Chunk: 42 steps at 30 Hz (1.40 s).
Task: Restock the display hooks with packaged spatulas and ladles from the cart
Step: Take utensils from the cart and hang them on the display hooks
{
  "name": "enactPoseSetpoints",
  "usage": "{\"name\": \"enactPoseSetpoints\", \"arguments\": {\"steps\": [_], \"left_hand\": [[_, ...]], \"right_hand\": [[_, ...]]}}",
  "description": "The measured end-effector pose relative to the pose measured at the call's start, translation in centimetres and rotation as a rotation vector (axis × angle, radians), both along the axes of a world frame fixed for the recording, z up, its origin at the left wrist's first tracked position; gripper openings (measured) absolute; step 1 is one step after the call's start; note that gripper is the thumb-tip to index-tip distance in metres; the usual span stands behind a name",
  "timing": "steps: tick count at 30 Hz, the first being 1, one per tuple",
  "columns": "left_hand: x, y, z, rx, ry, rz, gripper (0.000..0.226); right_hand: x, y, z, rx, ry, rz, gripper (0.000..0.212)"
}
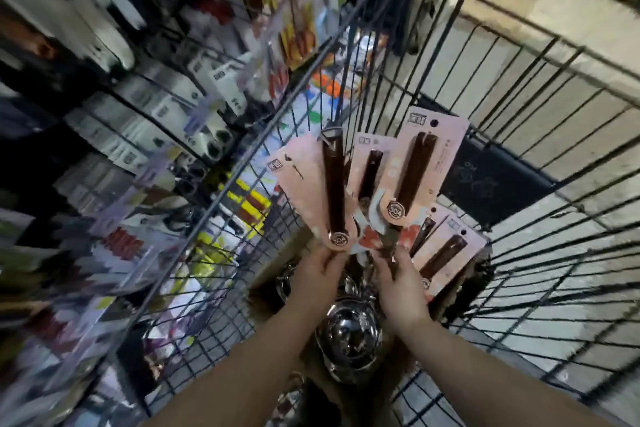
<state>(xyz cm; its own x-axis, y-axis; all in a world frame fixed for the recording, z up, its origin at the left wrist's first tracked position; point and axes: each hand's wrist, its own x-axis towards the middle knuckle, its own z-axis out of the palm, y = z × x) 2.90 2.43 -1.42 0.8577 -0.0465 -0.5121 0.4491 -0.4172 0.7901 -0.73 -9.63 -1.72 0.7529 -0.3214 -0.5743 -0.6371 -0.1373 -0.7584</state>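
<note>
Over the black wire cart point(540, 135) I hold a fan of packaged utensils on pink cards with dark brown handles. My left hand point(320, 269) grips the bottom of the leftmost pack point(304, 184). My right hand point(401, 288) grips the lower ends of several other packs, among them a tall one point(429, 163) and a lower one point(446, 250) at the right. Shiny steel ladle bowls point(349, 329) show below my hands, inside a brown cardboard box in the cart.
To the left stands a display rack point(145, 108) full of hanging packaged goods, blurred by motion. The cart's wire wall point(263, 163) runs between it and my hands. A dark panel point(485, 180) lies against the cart's far side. Pale tiled floor lies to the right.
</note>
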Motion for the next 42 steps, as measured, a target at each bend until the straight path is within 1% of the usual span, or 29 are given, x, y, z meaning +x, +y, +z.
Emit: {"name": "enactPoseSetpoints", "arguments": {"steps": [3, 6, 10, 12, 13, 15, 18, 21, 24, 26, 28, 32, 37, 40, 42], "left_hand": [[0.4, 0.0, 3.5, -0.036, -0.057, 0.076, 0.019], [0.8, 0.0, 6.6, -0.038, -0.09, 0.142, 0.009], [1.2, 0.7, 11.6, -0.009, -0.229, 0.175, 0.015], [1.4, 1.4, 13.8, 0.006, -0.303, 0.194, 0.014], [1.5, 1.9, 14.8, 0.008, -0.318, 0.22, 0.013], [1.7, 3.0, 17.1, 0.019, -0.355, 0.301, 0.01], [1.2, 5.5, 20.6, 0.042, -0.454, 0.382, 0.012], [-0.4, 8.7, 24.6, 0.081, -0.528, 0.429, 0.017], [-3.1, 12.7, 27.7, 0.138, -0.587, 0.493, 0.01], [-5.7, 15.5, 29.5, 0.171, -0.629, 0.553, 0.013], [-9.2, 18.2, 31.3, 0.161, -0.655, 0.634, 0.015], [-18.5, 23.1, 34.3, 0.124, -0.696, 0.795, 0.019], [-33.3, 28.3, 38.1, 0.065, -0.819, 1.005, 0.02], [-42.2, 31.6, 39.5, 0.1, -0.876, 1.121, 0.015], [-47.8, 33.6, 40.8, 0.122, -0.904, 1.202, 0.01]], "right_hand": [[0.7, -0.7, 3.6, 0.012, -0.052, -0.011, 0.044], [1.4, -1.3, 6.9, 0.001, -0.113, -0.004, 0.044], [2.3, -1.3, 11.3, -0.052, -0.218, 0.049, 0.045], [2.7, -1.1, 13.2, -0.057, -0.264, 0.057, 0.041], [2.9, -0.8, 14.2, -0.062, -0.296, 0.059, 0.037], [2.9, 0.0, 16.2, -0.074, -0.348, 0.075, 0.036], [2.4, 1.6, 19.6, -0.051, -0.393, 0.149, 0.019], [1.8, 3.9, 22.8, -0.085, -0.494, 0.253, 0.024], [0.9, 7.3, 26.2, -0.065, -0.545, 0.363, 0.029], [0.0, 9.8, 27.8, -0.072, -0.602, 0.451, 0.022], [-1.3, 12.8, 29.0, -0.088, -0.645, 0.526, 0.016], [-6.4, 19.0, 31.9, -0.077, -0.767, 0.706, 0.031], [-16.6, 27.5, 34.2, 0.01, -0.807, 0.84, 0.036], [-23.7, 32.4, 35.7, 0.068, -0.873, 0.906, 0.045], [-28.7, 35.1, 37.5, 0.154, -0.901, 0.966, 0.044]]}}
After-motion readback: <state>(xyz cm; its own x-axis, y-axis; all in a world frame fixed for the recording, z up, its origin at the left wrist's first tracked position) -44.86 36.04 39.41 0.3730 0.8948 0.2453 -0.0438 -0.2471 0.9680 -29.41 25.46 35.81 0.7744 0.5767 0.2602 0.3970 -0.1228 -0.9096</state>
